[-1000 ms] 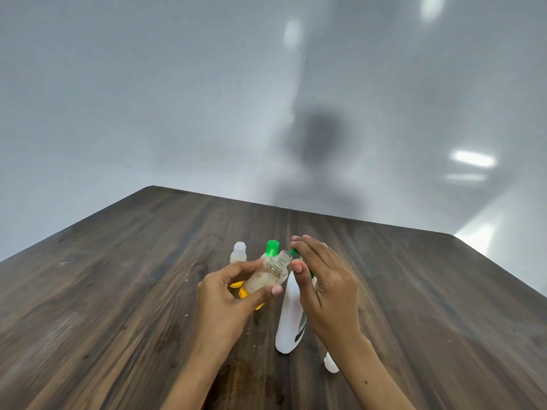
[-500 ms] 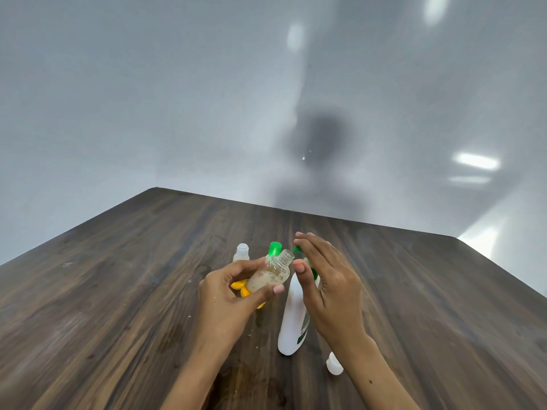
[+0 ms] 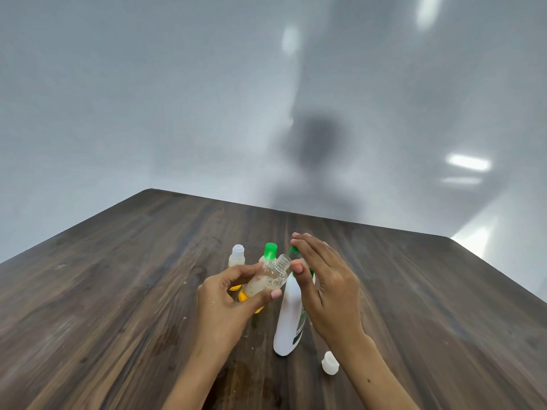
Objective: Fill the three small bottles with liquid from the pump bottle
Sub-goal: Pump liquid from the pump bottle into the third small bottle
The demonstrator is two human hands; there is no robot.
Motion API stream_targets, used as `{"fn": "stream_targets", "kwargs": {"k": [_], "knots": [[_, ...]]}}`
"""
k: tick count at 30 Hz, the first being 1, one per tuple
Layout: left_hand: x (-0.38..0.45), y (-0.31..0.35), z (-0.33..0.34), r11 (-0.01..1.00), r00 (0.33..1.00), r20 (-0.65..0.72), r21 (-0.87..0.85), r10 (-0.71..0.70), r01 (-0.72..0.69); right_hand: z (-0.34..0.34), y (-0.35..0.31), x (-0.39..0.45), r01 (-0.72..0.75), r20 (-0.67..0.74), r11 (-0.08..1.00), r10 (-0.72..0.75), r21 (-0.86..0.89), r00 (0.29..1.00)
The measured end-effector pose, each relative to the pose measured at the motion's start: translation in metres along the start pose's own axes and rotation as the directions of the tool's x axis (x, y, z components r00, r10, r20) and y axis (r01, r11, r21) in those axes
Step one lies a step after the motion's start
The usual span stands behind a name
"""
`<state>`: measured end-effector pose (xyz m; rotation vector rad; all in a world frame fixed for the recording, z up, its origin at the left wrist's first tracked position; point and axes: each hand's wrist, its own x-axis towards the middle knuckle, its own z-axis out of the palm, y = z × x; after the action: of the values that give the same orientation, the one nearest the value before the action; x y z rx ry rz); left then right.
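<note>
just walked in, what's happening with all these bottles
A person is filling small bottles. The left hand holds a small clear uncapped bottle, partly filled with foamy liquid, tilted toward the tall white pump bottle. The right hand rests on its green pump. A loose white cap lies on the dark wooden table.

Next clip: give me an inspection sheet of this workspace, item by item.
Surface: dark wooden table, small specks and a stain near the front edge.
Job's things: white pump bottle upright; open clear bottle, partly filled and tilted; green-capped bottle and white-capped bottle standing behind.
Clutter: loose white cap; something yellow behind the left hand, unclear.
Hands: left hand grips the clear bottle; right hand rests on the pump head.
Cables: nothing seen.
Surroundings: plain grey wall.
</note>
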<state>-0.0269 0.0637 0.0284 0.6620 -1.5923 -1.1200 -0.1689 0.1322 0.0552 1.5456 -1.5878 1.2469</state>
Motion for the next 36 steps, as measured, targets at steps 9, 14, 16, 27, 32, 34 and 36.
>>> {"fn": "stream_targets", "kwargs": {"k": [9, 14, 16, 27, 32, 34, 36], "knots": [[0.0031, -0.0043, -0.001, 0.999, 1.0, -0.012, 0.039, 0.004, -0.003, 0.0017, -0.0014, 0.0021, 0.001, -0.01, 1.0, -0.001, 0.001, 1.0], [0.0019, -0.0053, -0.0011, 0.999, 1.0, -0.01, 0.033, 0.007, -0.007, 0.0028, -0.0024, 0.0011, 0.0, -0.018, 1.0, 0.0, -0.021, 1.0], [0.0014, -0.0054, -0.0009, 0.999, 1.0, -0.008, 0.042, 0.012, -0.012, 0.0029, -0.0028, -0.0009, -0.006, -0.012, 1.0, 0.005, -0.024, 1.0], [0.0014, 0.001, -0.0008, 0.999, 1.0, -0.011, 0.034, 0.023, -0.022, 0.0027, -0.0056, 0.0011, -0.028, 0.003, 0.999, 0.028, -0.047, 1.0], [0.0039, 0.0023, 0.0012, 0.999, 1.0, -0.014, 0.034, 0.023, -0.022, -0.0012, -0.003, 0.0021, -0.02, 0.019, 0.999, 0.021, -0.036, 1.0], [0.0039, 0.003, 0.0016, 0.999, 1.0, -0.011, 0.043, 0.028, -0.027, -0.0012, -0.0035, 0.0033, -0.017, 0.018, 0.999, 0.017, -0.048, 1.0], [0.003, 0.0034, 0.0018, 0.999, 1.0, -0.008, 0.041, 0.029, -0.029, -0.0004, -0.0043, 0.0027, -0.028, 0.021, 0.998, 0.029, -0.053, 0.999]]}}
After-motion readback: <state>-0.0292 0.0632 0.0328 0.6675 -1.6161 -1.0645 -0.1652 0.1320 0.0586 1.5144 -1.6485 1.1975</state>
